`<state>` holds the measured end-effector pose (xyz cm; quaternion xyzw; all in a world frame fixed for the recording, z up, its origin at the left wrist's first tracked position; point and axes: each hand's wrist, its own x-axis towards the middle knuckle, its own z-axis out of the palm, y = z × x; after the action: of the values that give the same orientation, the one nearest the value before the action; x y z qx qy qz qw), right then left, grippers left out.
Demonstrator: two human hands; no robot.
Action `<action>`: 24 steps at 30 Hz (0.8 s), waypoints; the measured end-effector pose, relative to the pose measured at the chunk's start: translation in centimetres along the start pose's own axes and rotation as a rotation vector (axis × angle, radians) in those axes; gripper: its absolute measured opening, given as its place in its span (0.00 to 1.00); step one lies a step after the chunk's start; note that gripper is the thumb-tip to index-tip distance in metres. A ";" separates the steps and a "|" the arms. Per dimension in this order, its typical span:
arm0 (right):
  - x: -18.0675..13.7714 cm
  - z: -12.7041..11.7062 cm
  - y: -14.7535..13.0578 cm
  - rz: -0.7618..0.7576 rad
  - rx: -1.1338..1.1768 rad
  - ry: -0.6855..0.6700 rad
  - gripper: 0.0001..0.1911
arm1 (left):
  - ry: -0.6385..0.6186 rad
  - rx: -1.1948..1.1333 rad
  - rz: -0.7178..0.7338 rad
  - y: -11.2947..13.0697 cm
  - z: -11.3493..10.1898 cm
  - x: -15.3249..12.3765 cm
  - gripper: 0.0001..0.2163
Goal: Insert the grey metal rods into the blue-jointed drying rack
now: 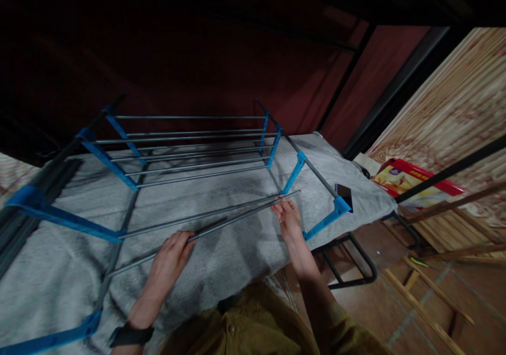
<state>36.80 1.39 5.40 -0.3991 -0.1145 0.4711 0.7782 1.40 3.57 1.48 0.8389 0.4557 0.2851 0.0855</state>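
Note:
A partly built rack (209, 170) of grey metal tubes and blue plastic brackets lies across a grey cloth. My left hand (172, 255) is wrapped over a thin grey metal tube (233, 219), which slants up to the right. My right hand (288, 217) pinches that tube close to its far end, beside a blue bracket (292, 173). Just behind it, a second tube (177, 220) runs from a blue bracket (85, 222) on the left towards my right fingers. The tube's left end lies near the rack's left side bar (114, 257).
The grey cloth (221, 262) covers the surface under the rack. A dark phone (344, 197) lies by the right bracket. Beyond are a red and yellow box (419, 181), a black metal frame (369, 270) and a wooden frame (427, 302) on the tiled floor.

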 end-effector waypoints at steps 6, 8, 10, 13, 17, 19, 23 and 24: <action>0.3 0.6 -0.5 -0.036 -0.061 -0.003 0.11 | 0.010 0.003 -0.024 -0.1 -0.4 -0.2 0.17; 0.4 0.7 -0.6 -0.045 -0.070 -0.002 0.11 | 0.012 0.011 -0.024 -0.2 -0.5 -0.3 0.17; 0.5 0.9 -0.6 -0.049 -0.074 -0.006 0.11 | 0.012 0.019 -0.022 -0.2 -0.6 -0.4 0.17; 0.7 1.1 -0.8 -0.048 -0.065 -0.014 0.11 | 0.007 0.025 -0.024 -0.2 -0.6 -0.4 0.18; 0.8 1.5 -1.0 -0.050 -0.046 -0.030 0.11 | 0.028 -0.012 -0.020 0.1 -0.6 -0.3 0.18; 0.9 1.8 -1.1 -0.057 -0.046 -0.036 0.11 | 0.050 -0.029 -0.029 0.2 -0.6 -0.3 0.18; 1.0 2.1 -1.1 -0.059 -0.059 -0.039 0.10 | 0.050 -0.048 -0.036 0.5 -0.7 -0.3 0.17; 1.0 2.2 -1.1 -0.058 -0.064 -0.037 0.10 | 0.047 -0.052 -0.036 0.6 -0.7 -0.3 0.17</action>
<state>36.85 3.06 7.42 -0.4114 -0.1556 0.4516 0.7762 1.31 2.91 2.19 0.8210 0.4651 0.3150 0.1019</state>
